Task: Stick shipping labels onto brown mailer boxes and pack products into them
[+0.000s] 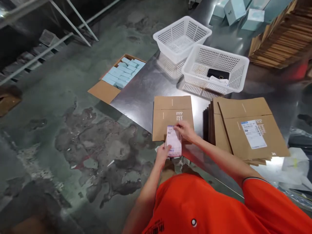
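Note:
Between my two hands is a white printed shipping label, held just over the table's front edge. My left hand pinches its lower left side with the thumb on top. At the label's upper right corner, the fingers of my right hand are pressed together on it. Under and behind the right hand lies a flat folded cardboard box with white print, partly covered by the hand and label. To the right rests a stack of flat cardboard boxes; its top one bears a stuck-on shipping label.
Two white perforated baskets stand on the steel table; the nearer holds a black item. An open carton of light blue boxes sits beyond the table's left edge. More flat cardboard and pale blue boxes are at the back right.

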Motion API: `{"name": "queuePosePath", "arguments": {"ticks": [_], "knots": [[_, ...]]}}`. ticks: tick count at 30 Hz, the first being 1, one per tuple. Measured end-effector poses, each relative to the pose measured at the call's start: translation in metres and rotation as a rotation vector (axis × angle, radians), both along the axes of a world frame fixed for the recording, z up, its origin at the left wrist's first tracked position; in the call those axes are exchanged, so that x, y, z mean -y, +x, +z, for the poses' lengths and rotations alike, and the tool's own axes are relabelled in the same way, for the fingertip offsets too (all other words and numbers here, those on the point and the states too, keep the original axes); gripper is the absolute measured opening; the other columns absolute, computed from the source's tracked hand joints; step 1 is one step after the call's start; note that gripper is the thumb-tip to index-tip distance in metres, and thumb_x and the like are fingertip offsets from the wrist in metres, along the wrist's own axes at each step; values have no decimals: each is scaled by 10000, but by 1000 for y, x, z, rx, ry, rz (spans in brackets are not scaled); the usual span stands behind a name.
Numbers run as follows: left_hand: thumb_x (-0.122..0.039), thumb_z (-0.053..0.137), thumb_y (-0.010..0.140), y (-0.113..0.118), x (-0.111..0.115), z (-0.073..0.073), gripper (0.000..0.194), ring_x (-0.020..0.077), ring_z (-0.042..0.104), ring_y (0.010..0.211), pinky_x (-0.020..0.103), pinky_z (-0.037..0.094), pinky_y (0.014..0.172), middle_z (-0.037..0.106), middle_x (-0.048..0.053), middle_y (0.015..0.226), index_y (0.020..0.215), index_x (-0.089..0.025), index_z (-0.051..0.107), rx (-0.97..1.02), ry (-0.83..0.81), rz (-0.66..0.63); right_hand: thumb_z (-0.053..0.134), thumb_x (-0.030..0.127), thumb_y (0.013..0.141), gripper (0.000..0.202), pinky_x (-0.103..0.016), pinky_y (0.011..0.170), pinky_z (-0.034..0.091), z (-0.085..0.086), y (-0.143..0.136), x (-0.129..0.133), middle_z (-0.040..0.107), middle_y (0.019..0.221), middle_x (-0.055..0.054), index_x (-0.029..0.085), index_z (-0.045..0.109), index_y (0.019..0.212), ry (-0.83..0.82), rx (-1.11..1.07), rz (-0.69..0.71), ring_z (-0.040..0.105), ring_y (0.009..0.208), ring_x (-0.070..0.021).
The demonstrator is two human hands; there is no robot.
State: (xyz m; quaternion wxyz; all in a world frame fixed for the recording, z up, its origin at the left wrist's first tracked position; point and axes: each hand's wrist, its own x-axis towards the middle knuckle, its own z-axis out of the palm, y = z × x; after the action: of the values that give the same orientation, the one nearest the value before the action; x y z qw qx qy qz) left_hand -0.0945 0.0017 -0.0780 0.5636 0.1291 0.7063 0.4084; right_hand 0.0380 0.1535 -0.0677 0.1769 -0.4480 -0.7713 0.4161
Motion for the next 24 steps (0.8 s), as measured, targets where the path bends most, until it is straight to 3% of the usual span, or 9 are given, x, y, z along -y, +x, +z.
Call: {"name": "queuePosePath", "arguments": {"ticks": [4,8,10,13,17,18,20,22,24], "knots": [[-410,866,439,-9,52,-16,446,228,646,676,315,512,620,728,98,729,743,-109,738,63,-115,-30,624,332,897,261,-428,897,421,-22,-21,-47,670,1142,-120,196,681,1112,200,335,6,554,1066,-298],[-428,840,464,-27,89,-12,381,212,618,609,309,492,581,689,72,621,637,-112,714,28,-190,0,634,356,881,652,-517,979,398,-27,-30,-64,481,1461,-176,174,428,1472,311,501,31,469,1254,-371],[-462,792,546,-40,84,-10,375,203,627,645,299,500,621,699,62,656,680,-118,725,-49,-153,56,561,335,924,646,-507,1071,352,-32,-40,-55,411,1521,-180,123,372,1504,339,465,113,397,1357,-345],[-452,718,672,-59,50,-9,337,208,655,743,292,516,696,727,69,753,745,-124,737,-230,-12,113,463,368,968,595,-534,1188,192,-44,-51,-21,359,1551,-196,59,408,1473,364,417,209,273,1457,-332],[-362,682,738,-70,0,-11,355,245,659,1032,312,520,868,716,117,1159,1000,-132,749,-320,143,55,469,413,963,595,-539,1215,145,-52,-31,32,362,1554,-177,79,440,1454,403,287,436,241,1475,-326],[-349,676,746,-70,-6,-11,379,251,648,1076,316,515,894,689,125,1230,1048,-130,740,-321,156,41,469,401,963,563,-530,1213,167,-51,-19,38,386,1543,-163,101,463,1440,392,272,407,261,1467,-319],[-341,665,758,-70,-9,-10,431,254,647,1092,321,513,911,677,134,1256,1127,-124,718,-335,151,32,460,347,964,510,-520,1186,245,-46,7,36,420,1513,-174,108,489,1414,309,335,88,332,1425,-320],[-349,666,757,-66,-4,-4,445,256,667,1034,327,521,890,722,134,1155,1132,-115,715,-377,114,36,463,301,948,473,-501,1102,372,-38,29,21,494,1418,-220,79,526,1361,115,441,-311,458,1314,-328],[-377,684,732,-55,3,4,403,260,683,924,333,537,823,758,125,993,1021,-102,744,-412,62,59,491,300,925,432,-468,997,466,-27,43,6,583,1253,-220,74,581,1282,-74,452,-478,565,1148,-309]]}}
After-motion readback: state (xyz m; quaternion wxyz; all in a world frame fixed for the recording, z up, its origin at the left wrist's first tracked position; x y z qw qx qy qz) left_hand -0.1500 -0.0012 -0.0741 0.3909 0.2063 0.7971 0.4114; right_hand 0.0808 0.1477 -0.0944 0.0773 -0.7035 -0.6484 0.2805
